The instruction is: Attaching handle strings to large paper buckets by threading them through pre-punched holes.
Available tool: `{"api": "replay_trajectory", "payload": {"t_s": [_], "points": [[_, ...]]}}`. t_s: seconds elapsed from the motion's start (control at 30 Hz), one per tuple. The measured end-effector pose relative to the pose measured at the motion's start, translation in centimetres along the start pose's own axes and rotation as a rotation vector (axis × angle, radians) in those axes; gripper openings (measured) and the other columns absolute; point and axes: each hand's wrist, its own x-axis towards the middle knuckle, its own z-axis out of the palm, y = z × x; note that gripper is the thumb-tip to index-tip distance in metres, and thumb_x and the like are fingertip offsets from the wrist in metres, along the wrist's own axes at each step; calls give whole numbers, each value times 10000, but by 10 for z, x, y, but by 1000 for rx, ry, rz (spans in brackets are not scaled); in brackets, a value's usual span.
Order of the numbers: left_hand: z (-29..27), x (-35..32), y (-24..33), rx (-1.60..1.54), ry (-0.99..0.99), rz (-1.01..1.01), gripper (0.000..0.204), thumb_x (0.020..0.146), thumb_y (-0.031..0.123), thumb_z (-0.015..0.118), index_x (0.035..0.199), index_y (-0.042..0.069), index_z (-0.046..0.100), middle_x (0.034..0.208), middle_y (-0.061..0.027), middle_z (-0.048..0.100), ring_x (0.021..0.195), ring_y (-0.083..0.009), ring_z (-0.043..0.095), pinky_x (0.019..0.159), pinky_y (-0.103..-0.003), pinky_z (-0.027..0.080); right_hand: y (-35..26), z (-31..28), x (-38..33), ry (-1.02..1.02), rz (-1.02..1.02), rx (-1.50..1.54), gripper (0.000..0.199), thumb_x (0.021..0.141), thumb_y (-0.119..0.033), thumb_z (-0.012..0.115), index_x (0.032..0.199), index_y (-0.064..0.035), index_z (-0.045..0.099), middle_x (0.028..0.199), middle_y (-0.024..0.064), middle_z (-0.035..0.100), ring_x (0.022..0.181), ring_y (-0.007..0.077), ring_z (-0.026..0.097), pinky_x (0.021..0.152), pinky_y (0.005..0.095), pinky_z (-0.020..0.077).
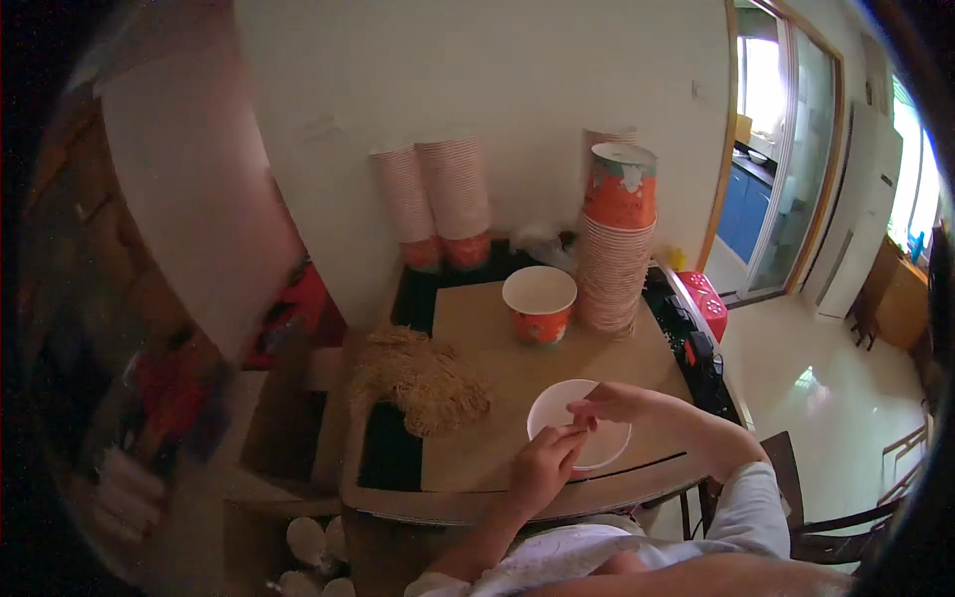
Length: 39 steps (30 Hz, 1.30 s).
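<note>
A paper tub (pixel 550 406), white inside, stands near the front edge of the table. My left hand (pixel 552 460) comes over its rim from the lower left, fingers pressed together and pointing at the other hand. From the right, my right hand (pixel 619 402) reaches over the same tub with curled fingers. The fingertips of both hands meet above the opening; whatever may be pinched between them is too small to make out. Behind them stands a second orange-and-white paper tub (pixel 540 316), upright and open. A tangled heap of brown, stringy fibre (pixel 423 383) lies to the left.
A tall stack of paper tubs (pixel 617 264) rises at the back right. Two more stacks (pixel 453 199) lean near the wall at the back left. A cardboard sheet (pixel 468 313) covers the table. On the floor, lower left, a box (pixel 254 527) holds several white round things. A red stool (pixel 704 298) stands beyond.
</note>
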Motion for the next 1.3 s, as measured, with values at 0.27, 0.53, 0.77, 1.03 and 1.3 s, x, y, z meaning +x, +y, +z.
{"api": "replay_trajectory", "payload": {"t_s": [0.27, 0.53, 0.77, 1.03, 1.3], "points": [[21, -2, -6, 166, 20, 165, 188, 706, 37, 637, 894, 46, 631, 936, -44, 584, 926, -240, 524, 813, -339, 460, 15, 7, 4, -121, -145, 431, 230, 889, -200, 491, 838, -9, 610, 782, 23, 573, 745, 78, 502, 700, 228, 423], [27, -18, -1, 204, -61, 164, 243, 644, 43, 644, 885, 48, 620, 964, -42, 584, 868, -222, 525, 764, -351, 454, -6, 6, -21, 31, -26, 1070, 172, 915, -205, 444, 963, -60, 523, 843, 57, 568, 768, 144, 544, 710, 275, 456], [33, -28, 11, 123, -171, 229, 153, 692, 59, 643, 838, 47, 600, 915, -43, 573, 869, -224, 521, 730, -341, 451, -18, -18, -40, 212, -201, 1325, 108, 897, -170, 466, 814, -101, 456, 598, -21, 345, 523, 82, 360, 487, 222, 326], [21, -29, -26, 195, 181, -630, 303, 755, 112, 631, 979, 46, 438, 787, -135, 583, 679, -243, 562, 594, -344, 463, -26, -44, -106, 765, -447, 1131, 60, 879, -163, 482, 905, -109, 486, 599, -61, 334, 470, 46, 327, 411, 181, 270], [24, 18, -95, 45, 31, -584, 190, 759, 67, 574, 946, 42, 546, 767, -117, 608, 707, -240, 603, 608, -332, 476, -14, -75, -138, 896, -763, 1048, 97, 910, -152, 451, 944, -67, 483, 617, -25, 381, 457, 40, 324, 367, 171, 237]]}}
